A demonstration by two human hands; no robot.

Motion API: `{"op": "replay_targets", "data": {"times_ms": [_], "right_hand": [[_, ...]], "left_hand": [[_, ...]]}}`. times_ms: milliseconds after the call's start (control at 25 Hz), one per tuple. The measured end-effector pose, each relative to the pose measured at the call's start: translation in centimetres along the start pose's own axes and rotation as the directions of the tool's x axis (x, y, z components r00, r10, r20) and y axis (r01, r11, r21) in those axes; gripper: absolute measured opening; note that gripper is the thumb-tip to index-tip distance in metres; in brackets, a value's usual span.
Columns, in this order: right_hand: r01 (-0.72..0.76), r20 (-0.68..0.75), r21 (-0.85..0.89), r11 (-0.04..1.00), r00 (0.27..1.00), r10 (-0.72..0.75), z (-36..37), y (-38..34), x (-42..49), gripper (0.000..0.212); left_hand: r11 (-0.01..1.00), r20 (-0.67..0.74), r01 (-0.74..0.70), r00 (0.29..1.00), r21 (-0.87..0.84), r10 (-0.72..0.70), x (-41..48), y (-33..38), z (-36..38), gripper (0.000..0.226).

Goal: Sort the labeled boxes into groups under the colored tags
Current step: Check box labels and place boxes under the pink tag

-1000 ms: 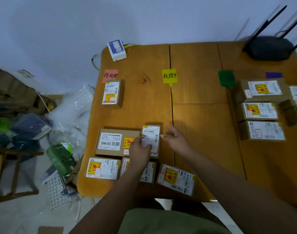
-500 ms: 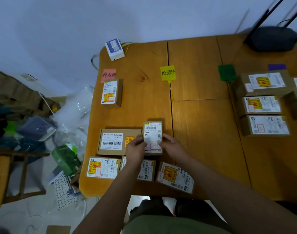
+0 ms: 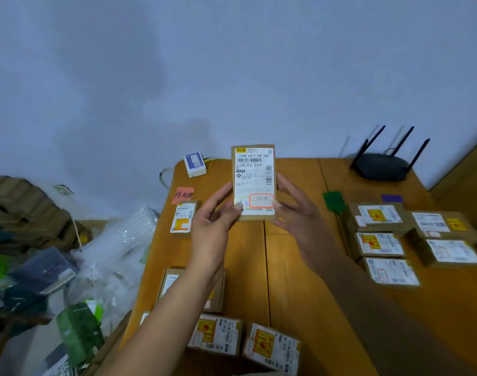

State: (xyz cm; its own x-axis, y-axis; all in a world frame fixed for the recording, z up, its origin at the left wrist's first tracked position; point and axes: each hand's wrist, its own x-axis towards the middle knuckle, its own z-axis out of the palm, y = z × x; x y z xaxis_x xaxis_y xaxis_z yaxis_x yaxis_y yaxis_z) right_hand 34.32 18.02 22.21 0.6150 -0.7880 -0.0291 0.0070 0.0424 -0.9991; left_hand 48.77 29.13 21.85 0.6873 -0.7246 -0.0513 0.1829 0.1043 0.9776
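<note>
The grip is two-handed: left hand point(image 3: 215, 216) and right hand point(image 3: 299, 214) pinch the small labeled box point(image 3: 253, 183) by its lower sides, upright above the tabletop point(image 3: 294, 267), between the pink tag point(image 3: 183, 195) and the green tag point(image 3: 333, 200).

You are holding a small labelled box point(image 3: 253, 180) upright above the wooden table point(image 3: 248, 267), label facing you. Your left hand point(image 3: 215, 221) is pinching its lower left edge and your right hand point(image 3: 297, 213) is gripping its right edge. At nine o'clock from it, a pink tag point(image 3: 183, 195) is lying with one box point(image 3: 182, 217) just below. At four o'clock, five boxes point(image 3: 380, 244) are sitting below a green tag point(image 3: 333, 200) and a purple tag point(image 3: 392, 198).
</note>
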Motion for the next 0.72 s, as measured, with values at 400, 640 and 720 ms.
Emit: {"op": "replay_targets", "data": {"times_ms": [400,640,720], "right_hand": [[0.169,-0.007,-0.14,0.976,0.985,-0.172,-1.3,-6.9,-2.4,0.06],[0.109,-0.002,-0.079,0.991,0.994,-0.109,-2.6,-5.1,-3.3,0.06],[0.061,-0.026,-0.048,0.997,0.998,-0.062,-3.0,-4.0,-3.7,0.06]], "left_hand": [[0.992,0.126,-0.129,0.984,-0.006,0.128,-1.3,6.2,1.9,0.047],[0.995,0.096,-0.088,0.992,0.044,0.084,-3.1,4.3,2.6,0.047],[0.992,0.1,-0.075,0.993,0.099,0.065,-3.8,3.0,2.8,0.05]]}}
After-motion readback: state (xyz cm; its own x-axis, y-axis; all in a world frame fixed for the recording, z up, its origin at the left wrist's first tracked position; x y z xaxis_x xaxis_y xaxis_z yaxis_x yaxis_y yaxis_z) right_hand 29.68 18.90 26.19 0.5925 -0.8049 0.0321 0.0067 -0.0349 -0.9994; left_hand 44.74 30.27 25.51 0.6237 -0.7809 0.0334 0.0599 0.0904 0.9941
